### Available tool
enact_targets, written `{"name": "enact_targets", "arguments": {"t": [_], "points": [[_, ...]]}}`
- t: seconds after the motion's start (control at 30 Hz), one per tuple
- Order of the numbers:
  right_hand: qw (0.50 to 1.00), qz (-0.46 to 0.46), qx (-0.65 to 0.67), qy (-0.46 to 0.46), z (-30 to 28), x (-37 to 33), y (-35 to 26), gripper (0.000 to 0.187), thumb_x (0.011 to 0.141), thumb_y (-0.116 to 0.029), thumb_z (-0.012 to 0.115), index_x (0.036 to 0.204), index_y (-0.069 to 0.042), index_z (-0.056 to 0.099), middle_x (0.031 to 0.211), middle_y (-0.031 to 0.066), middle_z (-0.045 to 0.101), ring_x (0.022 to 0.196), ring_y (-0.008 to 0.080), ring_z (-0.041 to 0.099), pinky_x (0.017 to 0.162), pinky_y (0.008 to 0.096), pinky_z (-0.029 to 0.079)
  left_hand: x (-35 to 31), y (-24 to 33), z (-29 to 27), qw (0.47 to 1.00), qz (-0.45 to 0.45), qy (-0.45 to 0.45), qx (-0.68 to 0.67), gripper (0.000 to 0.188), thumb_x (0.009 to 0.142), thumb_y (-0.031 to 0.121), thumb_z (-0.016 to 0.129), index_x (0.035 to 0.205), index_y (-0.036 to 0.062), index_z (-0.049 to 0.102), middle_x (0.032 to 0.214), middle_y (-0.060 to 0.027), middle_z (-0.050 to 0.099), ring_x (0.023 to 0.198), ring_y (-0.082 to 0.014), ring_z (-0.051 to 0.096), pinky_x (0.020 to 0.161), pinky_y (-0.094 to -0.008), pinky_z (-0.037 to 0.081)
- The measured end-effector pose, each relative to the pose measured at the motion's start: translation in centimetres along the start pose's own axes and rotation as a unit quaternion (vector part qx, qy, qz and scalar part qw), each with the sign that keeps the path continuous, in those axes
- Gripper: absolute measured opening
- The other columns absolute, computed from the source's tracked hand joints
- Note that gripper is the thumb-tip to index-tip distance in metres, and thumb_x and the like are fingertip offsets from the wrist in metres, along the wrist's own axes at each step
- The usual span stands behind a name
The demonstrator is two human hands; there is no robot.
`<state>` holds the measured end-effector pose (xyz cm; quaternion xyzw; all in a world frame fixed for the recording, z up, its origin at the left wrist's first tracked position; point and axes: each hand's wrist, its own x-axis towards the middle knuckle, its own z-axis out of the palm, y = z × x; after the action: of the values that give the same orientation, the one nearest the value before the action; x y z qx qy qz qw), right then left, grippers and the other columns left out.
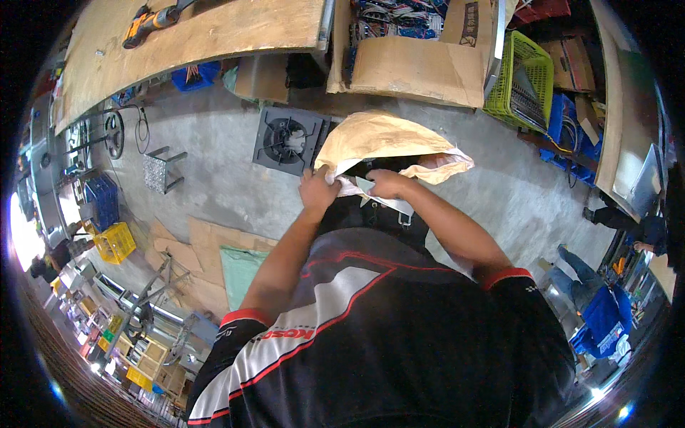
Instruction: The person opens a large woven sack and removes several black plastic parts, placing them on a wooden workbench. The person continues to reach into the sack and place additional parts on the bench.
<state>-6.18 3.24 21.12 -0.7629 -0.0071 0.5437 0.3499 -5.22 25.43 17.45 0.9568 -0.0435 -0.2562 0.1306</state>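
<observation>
A tan paper sack (382, 135) with a whitish inside stands in front of my waist, its mouth gaping toward me. My left hand (319, 190) is closed on the left side of its rim, with folds of the sack bunched at the fingers. My right hand (386, 184) reaches over the near side of the mouth, fingers curled on the pale near edge. The inside of the sack is dark, and its contents cannot be made out. Just left of the sack, on the concrete floor, sits a dark square unit with a round fan-like opening (285, 140).
A wooden table (235, 25) bearing an orange-and-black power drill (150, 26) spans the far left. Beyond the sack is a cardboard box (417, 71) of bundled wires. A green crate (524, 78) stands at right, a metal stool (163, 170) at left. Cardboard sheets (207, 246) lie nearby.
</observation>
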Motion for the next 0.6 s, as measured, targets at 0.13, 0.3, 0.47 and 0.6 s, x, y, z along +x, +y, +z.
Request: {"name": "enact_targets", "arguments": {"t": [0.13, 0.3, 0.47, 0.6], "points": [[0.992, 0.09, 0.078, -0.048, 0.0, 5.0, -0.4, 0.043, 0.087, -0.02, 0.067, 0.126, -0.003, 0.063, 0.112, 0.0175, 0.067, 0.094, 0.0272, 0.066, 0.075, 0.0422, 0.055, 1.8, 0.4, -1.9, 0.98, 0.163, -0.021, 0.112, 0.051, 0.073, 0.035, 0.077, 0.116, 0.0093, 0.069, 0.108, -0.0141, 0.067, 0.112, -0.0339, 0.061, 0.091, -0.0504, 0.05], [0.963, 0.149, 0.217, -0.047, -0.9, 4.8, -1.9, 0.035, 0.084, -0.014, 0.07, 0.116, -0.001, 0.065, 0.104, 0.0119, 0.067, 0.085, 0.0218, 0.063, 0.067, 0.0395, 0.053, 5.7, 3.9, -3.0, 0.952, 0.095, -0.236, 0.172, 0.034, 0.076, 0.031, 0.075, 0.102, 0.0089, 0.075, 0.105, -0.014, 0.073, 0.103, -0.0296, 0.07, 0.085, -0.0427, 0.056], [0.963, 0.135, 0.209, 0.109, 1.2, 8.2, -0.2, 0.027, 0.08, -0.008, 0.061, 0.103, -0.001, 0.072, 0.084, 0.015, 0.07, 0.077, 0.0282, 0.067, 0.064, 0.045, 0.052, 9.4, -0.3, -0.6, 0.954, 0.201, -0.214, 0.067, 0.032, 0.081, 0.03, 0.07, 0.096, 0.0017, 0.073, 0.1, -0.0228, 0.07, 0.096, -0.0397, 0.068, 0.084, -0.0481, 0.055], [0.992, 0.043, -0.072, 0.098, 0.9, 9.0, -2.9, 0.038, 0.083, -0.024, 0.061, 0.103, 0.005, 0.071, 0.105, 0.0281, 0.069, 0.095, 0.0386, 0.069, 0.08, 0.0447, 0.053, 8.8, -4.8, 0.8, 0.967, 0.201, -0.159, -0.009, 0.032, 0.087, 0.032, 0.066, 0.089, 0.0001, 0.071, 0.093, -0.0237, 0.069, 0.09, -0.0435, 0.066, 0.084, -0.052, 0.052]]}}
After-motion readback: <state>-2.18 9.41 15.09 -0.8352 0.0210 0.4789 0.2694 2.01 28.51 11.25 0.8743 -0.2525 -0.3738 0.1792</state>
